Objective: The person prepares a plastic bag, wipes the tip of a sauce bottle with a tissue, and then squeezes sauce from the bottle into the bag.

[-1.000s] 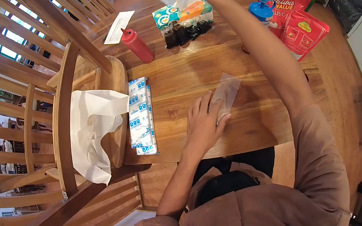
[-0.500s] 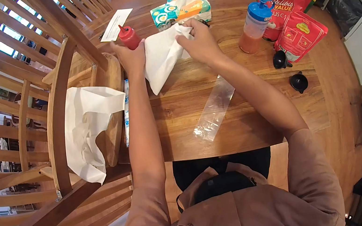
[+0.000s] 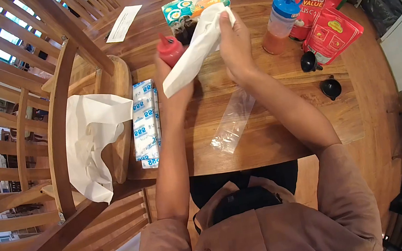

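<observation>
Above the table, my left hand [image 3: 165,74] is wrapped round a red squeeze bottle [image 3: 171,52] with a pointed nozzle, and the fingers are partly hidden. A folded white tissue [image 3: 194,50] slants in front of the bottle and that hand. Its upper end is pinched between the thumb and fingers of my right hand [image 3: 237,49]. Just beyond stands a colourful tissue box [image 3: 173,12] with a tissue sticking out. A dark object [image 3: 184,28], partly covered by the held tissue, is in front of the box. A clear plastic sleeve [image 3: 232,123] lies near my right forearm.
A blue-and-white patterned packet [image 3: 146,126] lies left of my forearm. At right stand a blue-capped bottle [image 3: 280,31] of orange-red sauce, red pouches [image 3: 336,33] and two black cups [image 3: 331,88]. Crumpled white paper [image 3: 90,148] rests on the wooden chair [image 3: 59,111]; a printed slip [image 3: 125,24] lies beyond.
My left hand has brought the red bottle right and nearer, behind the tissue. The tissue now looks narrower and slants across it. The patterned packet shows more fully.
</observation>
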Tool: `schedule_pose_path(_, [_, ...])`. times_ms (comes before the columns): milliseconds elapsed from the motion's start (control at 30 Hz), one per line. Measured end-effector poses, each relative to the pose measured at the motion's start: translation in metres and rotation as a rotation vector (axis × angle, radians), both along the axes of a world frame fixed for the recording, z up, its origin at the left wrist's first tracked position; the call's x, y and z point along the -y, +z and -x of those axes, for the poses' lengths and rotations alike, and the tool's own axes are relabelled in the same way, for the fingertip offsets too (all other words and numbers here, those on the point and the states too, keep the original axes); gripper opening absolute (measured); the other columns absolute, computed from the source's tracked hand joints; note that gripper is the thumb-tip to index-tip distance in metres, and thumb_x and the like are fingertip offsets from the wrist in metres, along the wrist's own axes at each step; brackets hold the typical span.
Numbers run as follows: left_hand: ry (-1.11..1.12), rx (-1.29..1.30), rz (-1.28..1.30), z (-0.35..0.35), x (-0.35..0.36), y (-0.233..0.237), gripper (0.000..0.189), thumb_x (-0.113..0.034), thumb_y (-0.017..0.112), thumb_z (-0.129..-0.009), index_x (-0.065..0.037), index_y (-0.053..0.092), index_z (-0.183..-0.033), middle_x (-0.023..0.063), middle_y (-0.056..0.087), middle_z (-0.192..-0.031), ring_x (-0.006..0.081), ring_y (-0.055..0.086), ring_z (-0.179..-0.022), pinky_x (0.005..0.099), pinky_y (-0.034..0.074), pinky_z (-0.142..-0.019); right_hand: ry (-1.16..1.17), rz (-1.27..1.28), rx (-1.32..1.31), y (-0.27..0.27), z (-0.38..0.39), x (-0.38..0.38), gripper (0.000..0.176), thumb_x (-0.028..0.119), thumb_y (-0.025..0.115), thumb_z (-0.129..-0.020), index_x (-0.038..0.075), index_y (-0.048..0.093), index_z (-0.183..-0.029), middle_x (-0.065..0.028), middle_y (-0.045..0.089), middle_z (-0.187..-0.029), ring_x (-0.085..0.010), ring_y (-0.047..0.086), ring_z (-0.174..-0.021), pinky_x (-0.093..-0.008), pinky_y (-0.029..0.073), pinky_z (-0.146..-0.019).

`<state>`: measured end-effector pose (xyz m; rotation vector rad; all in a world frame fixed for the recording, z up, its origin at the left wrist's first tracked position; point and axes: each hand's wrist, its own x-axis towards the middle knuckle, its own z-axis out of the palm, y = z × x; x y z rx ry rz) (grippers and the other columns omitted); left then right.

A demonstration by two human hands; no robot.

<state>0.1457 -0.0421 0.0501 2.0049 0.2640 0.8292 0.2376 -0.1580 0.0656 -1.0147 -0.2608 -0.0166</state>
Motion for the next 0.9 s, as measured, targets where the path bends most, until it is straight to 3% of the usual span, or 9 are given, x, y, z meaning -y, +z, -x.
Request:
schedule_pose_path(100, [-0.071, -0.013, -0.192, 0.012, 0.017, -0.015, 0.055, -0.011, 0.069, -0.084, -0.002, 0.047, -0.134, 0.0165, 0.063, -0.117, 0.0322, 0.063, -0.109, 0.0388, 0.049, -0.093, -0.082, 0.23, 0.196, -0.007, 0.003, 0.001, 0.025, 0.019, 0.052, -0.103, 0.001, 0.065, -0.115, -0.0066, 0.068, -0.103, -0.0114, 0.062, -0.091, -0.029, 0.05, -0.08])
schedule_pose_path(133, [-0.07, -0.007, -0.198, 0.015, 0.023, -0.016, 0.059, -0.013, 0.072, -0.083, 0.0, 0.042, -0.132, 0.026, 0.063, -0.112, 0.0451, 0.063, -0.105, 0.0483, 0.05, -0.087, -0.14, 0.302, 0.245, -0.008, 0.004, 0.001, 0.027, 0.018, 0.054, -0.101, -0.002, 0.064, -0.116, -0.0104, 0.068, -0.103, -0.0157, 0.063, -0.093, -0.0314, 0.05, -0.083])
schedule_pose_path(333, [-0.097, -0.028, -0.049, 0.012, 0.034, -0.026, 0.059, -0.01, 0.07, -0.082, -0.002, 0.041, -0.132, 0.0255, 0.063, -0.111, 0.0474, 0.062, -0.104, 0.0499, 0.05, -0.086, 0.012, 0.192, 0.176, -0.009, 0.02, 0.009, 0.036, 0.018, 0.055, -0.099, -0.005, 0.058, -0.126, -0.0205, 0.068, -0.112, -0.025, 0.064, -0.107, -0.0358, 0.048, -0.093])
schedule_pose_path(367, [-0.1, -0.022, -0.05, 0.013, 0.034, -0.027, 0.059, -0.01, 0.07, -0.082, -0.002, 0.041, -0.132, 0.0255, 0.063, -0.111, 0.0474, 0.062, -0.104, 0.0499, 0.05, -0.086, 0.06, 0.216, 0.346, -0.015, 0.027, 0.011, 0.038, 0.019, 0.054, -0.099, -0.006, 0.056, -0.128, -0.0214, 0.067, -0.112, -0.028, 0.064, -0.107, -0.037, 0.048, -0.093])
schedule_pose_path(500, [-0.345, 0.186, 0.003, 0.02, 0.028, -0.043, 0.054, -0.005, 0.067, -0.083, -0.002, 0.041, -0.131, 0.021, 0.063, -0.112, 0.0378, 0.065, -0.102, 0.0419, 0.052, -0.086, -0.016, 0.424, 0.862, -0.015, 0.049, 0.018, 0.04, 0.021, 0.051, -0.1, -0.007, 0.054, -0.13, -0.0246, 0.065, -0.112, -0.0366, 0.064, -0.105, -0.0391, 0.047, -0.094])
schedule_pose_path(567, [-0.347, -0.021, 0.298, 0.014, 0.027, -0.062, 0.055, -0.004, 0.067, -0.083, -0.002, 0.041, -0.132, 0.0177, 0.062, -0.115, 0.0305, 0.065, -0.102, 0.0376, 0.052, -0.086, -0.012, 0.449, 0.845, -0.015, 0.05, 0.02, 0.039, 0.021, 0.054, -0.099, -0.007, 0.056, -0.127, -0.0241, 0.065, -0.112, -0.0367, 0.064, -0.104, -0.0387, 0.048, -0.093])
schedule_pose_path(667, [-0.41, -0.089, 0.258, 0.016, 0.018, -0.06, 0.046, -0.004, 0.069, -0.083, -0.003, 0.05, -0.125, 0.0137, 0.065, -0.111, 0.0244, 0.065, -0.101, 0.0359, 0.053, -0.086, 0.003, 0.498, 0.803, -0.011, 0.051, 0.028, 0.039, 0.021, 0.061, -0.095, -0.007, 0.06, -0.122, -0.023, 0.065, -0.111, -0.0369, 0.064, -0.102, -0.038, 0.049, -0.09])
schedule_pose_path(833, [-0.46, -0.167, 0.268, 0.027, 0.013, -0.031, 0.032, -0.004, 0.07, -0.082, -0.003, 0.06, -0.113, 0.0112, 0.069, -0.103, 0.0207, 0.065, -0.094, 0.0356, 0.053, -0.08, 0.641, 0.566, 0.42, 0.011, 0.02, 0.046, 0.036, 0.027, 0.074, -0.089, -0.002, 0.072, -0.11, -0.0108, 0.069, -0.112, -0.0126, 0.061, -0.095, -0.0282, 0.047, -0.085])
schedule_pose_path(900, [-0.479, -0.135, 0.251, 0.026, 0.013, -0.026, 0.034, -0.004, 0.072, -0.081, -0.002, 0.06, -0.113, 0.0094, 0.069, -0.102, 0.0184, 0.065, -0.096, 0.0343, 0.052, -0.082, 0.719, 0.554, 0.371, 0.016, 0.008, 0.048, 0.035, 0.026, 0.076, -0.088, -0.001, 0.073, -0.109, -0.0073, 0.071, -0.107, -0.0116, 0.061, -0.095, -0.029, 0.047, -0.085])
